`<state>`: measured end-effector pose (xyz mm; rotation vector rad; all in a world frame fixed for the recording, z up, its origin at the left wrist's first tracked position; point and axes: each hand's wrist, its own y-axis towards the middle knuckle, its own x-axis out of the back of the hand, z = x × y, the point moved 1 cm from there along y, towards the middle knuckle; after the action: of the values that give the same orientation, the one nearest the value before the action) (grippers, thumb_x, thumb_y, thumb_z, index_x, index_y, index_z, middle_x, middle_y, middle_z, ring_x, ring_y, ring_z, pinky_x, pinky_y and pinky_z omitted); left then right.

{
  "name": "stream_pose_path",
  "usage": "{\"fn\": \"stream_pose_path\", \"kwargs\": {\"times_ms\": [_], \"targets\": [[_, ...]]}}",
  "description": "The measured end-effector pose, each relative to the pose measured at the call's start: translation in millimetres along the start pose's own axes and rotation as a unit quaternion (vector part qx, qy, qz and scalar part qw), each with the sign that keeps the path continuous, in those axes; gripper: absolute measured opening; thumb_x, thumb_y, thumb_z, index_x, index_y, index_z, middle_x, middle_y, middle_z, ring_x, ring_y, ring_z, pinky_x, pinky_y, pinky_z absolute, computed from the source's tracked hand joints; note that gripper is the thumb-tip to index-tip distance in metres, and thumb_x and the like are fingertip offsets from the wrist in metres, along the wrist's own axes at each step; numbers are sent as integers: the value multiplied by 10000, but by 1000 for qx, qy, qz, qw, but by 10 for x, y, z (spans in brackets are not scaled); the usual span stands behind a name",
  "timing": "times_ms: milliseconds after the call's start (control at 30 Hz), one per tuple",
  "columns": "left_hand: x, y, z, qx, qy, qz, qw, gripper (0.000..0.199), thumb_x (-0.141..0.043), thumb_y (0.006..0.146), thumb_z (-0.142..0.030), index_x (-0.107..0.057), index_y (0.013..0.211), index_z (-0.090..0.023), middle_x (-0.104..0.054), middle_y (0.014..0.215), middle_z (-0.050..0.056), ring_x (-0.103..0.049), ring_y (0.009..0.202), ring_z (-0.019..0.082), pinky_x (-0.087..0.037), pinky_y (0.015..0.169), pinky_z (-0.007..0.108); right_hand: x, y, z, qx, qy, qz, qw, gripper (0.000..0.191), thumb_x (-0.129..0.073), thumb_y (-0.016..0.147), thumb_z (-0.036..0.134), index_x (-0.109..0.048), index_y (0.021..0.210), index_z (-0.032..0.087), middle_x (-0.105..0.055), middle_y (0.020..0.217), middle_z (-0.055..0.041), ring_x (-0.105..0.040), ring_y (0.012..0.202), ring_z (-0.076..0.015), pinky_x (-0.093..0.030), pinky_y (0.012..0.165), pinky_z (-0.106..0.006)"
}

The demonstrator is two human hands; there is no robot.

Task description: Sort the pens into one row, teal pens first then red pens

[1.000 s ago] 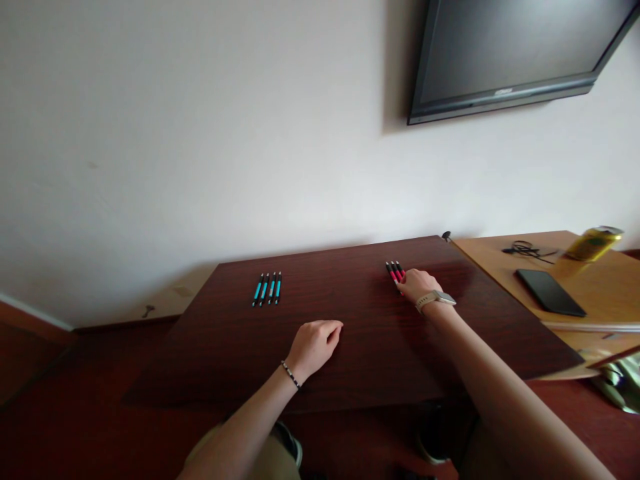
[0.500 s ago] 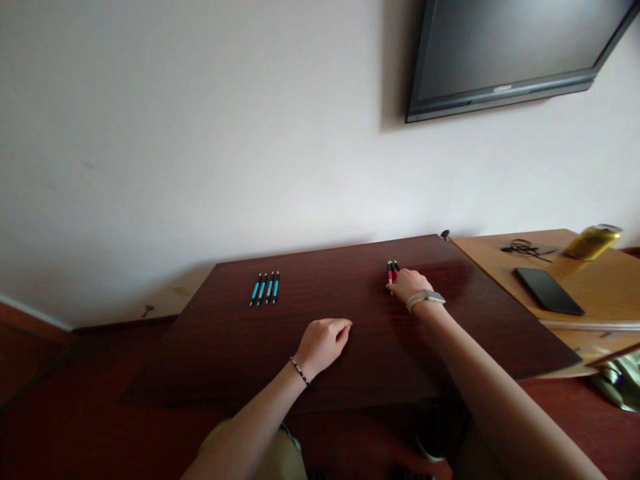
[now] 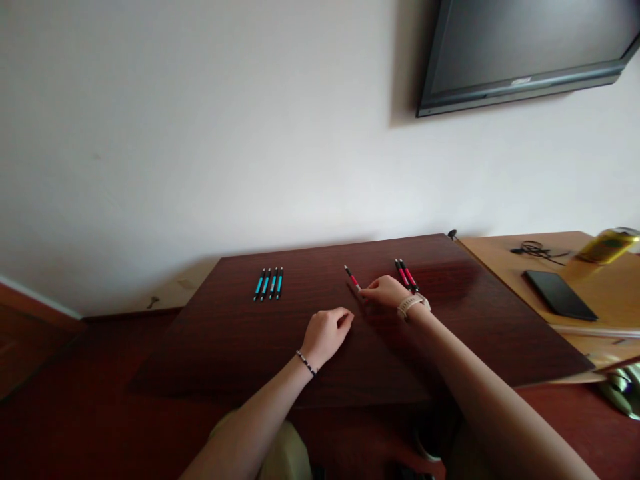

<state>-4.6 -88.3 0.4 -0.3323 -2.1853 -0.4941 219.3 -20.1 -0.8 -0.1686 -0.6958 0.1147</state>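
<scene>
A red and black pen (image 3: pixel 353 278) is pinched at its near end between the thumb and fingers of my right hand (image 3: pixel 386 292). It slants over the middle of the dark table (image 3: pixel 230 347). Two more red pens (image 3: pixel 407 275) lie side by side just beyond my right wrist, their near ends close to the watch strap. My left hand (image 3: pixel 326 333) rests on the table near its front, fingers curled in with nothing visible in them. Off to its upper left, several light-blue pens (image 3: pixel 268 285) lie in a neat row, roughly parallel.
On the right, a lighter wooden desk (image 3: pixel 590 320) adjoins the table. It carries a black tablet-like slab (image 3: pixel 560 295), a dark cable (image 3: pixel 537 250) and a yellow can (image 3: pixel 609 245). A television (image 3: pixel 530 53) hangs on the wall behind.
My right hand has moved left from the red pens, carrying one of them toward the table's middle. My left hand stays in about the same place. The view has shifted slightly.
</scene>
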Motion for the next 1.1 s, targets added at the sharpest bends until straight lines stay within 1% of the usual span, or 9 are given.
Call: {"fn": "stream_pose_path", "kwargs": {"times_ms": [67, 167, 233, 333, 433, 533, 733, 933, 1100], "targets": [[26, 21, 31, 33, -39, -5, 999, 308, -571, 1022, -433, -789, 945, -229, -798, 832, 42, -744, 756, 197, -502, 712, 264, -161, -23, 116, 31, 65, 19, 997, 405, -742, 807, 518, -809, 682, 139, -705, 602, -52, -600, 568, -156, -372, 541, -259], [57, 42, 85, 68, -101, -9, 992, 403, -547, 1020, -513, -750, 858, -204, -743, 700, 20, -701, 679, 176, -460, 648, 247, -352, -52, 287, 56, 99, 14, 993, 452, -719, 812, 559, -824, 734, 126, -629, 549, -10, -492, 532, -123, -301, 513, -264], [78, 50, 123, 78, -128, -17, 988, 404, -524, 1028, -496, -733, 850, -200, -715, 663, 9, -680, 651, 166, -445, 636, 244, -437, -65, 376, 56, 118, 8, 991, 456, -714, 815, 559, -832, 772, 121, -610, 552, 1, -464, 540, -116, -297, 519, -262], [118, 54, 169, 95, -134, -46, 985, 374, -491, 1039, -444, -725, 879, -200, -699, 653, 5, -662, 632, 161, -431, 628, 244, -529, -72, 453, 59, 153, 2, 986, 462, -711, 818, 564, -827, 778, 119, -596, 559, 6, -459, 549, -113, -310, 530, -256], [165, 61, 190, 102, -121, -66, 985, 370, -509, 1030, -457, -714, 860, -200, -712, 678, 11, -668, 647, 162, -429, 633, 246, -618, -62, 474, 49, 186, -21, 981, 465, -717, 812, 573, -818, 786, 119, -611, 579, 1, -478, 549, -116, -331, 532, -250], [215, 74, 199, 101, -114, -68, 986, 339, -541, 1015, -434, -707, 834, -201, -724, 699, 11, -674, 653, 160, -429, 638, 248, -719, -43, 479, 48, 208, -37, 976, 471, -714, 812, 582, -809, 784, 122, -653, 619, -18, -525, 569, -128, -360, 543, -250], [319, 77, 242, 115, -71, -77, 988, 313, -546, 996, -355, -668, 747, -209, -719, 692, -1, -659, 649, 152, -404, 639, 250, -892, -4, 499, 67, 205, -56, 975, 500, -713, 818, 610, -819, 837, 123, -730, 714, -55, -600, 641, -157, -387, 573, -253], [375, 84, 334, 159, -17, -81, 984, 248, -599, 947, -335, -681, 751, -209, -750, 769, 24, -657, 697, 166, -379, 634, 246, -1016, 11, 527, 79, 213, -45, 973, 441, -708, 866, 550, -840, 911, 131, -793, 838, -81, -696, 780, -197, -481, 684, -259], [432, 108, 490, 185, 3, -52, 981, 228, -600, 941, -315, -706, 767, -211, -759, 780, 35, -681, 730, 180, -389, 653, 251, -1061, 10, 516, 93, 219, -18, 971, 373, -708, 888, 478, -846, 997, 149, -821, 949, -96, -746, 918, -246, -541, 762, -289]]}}
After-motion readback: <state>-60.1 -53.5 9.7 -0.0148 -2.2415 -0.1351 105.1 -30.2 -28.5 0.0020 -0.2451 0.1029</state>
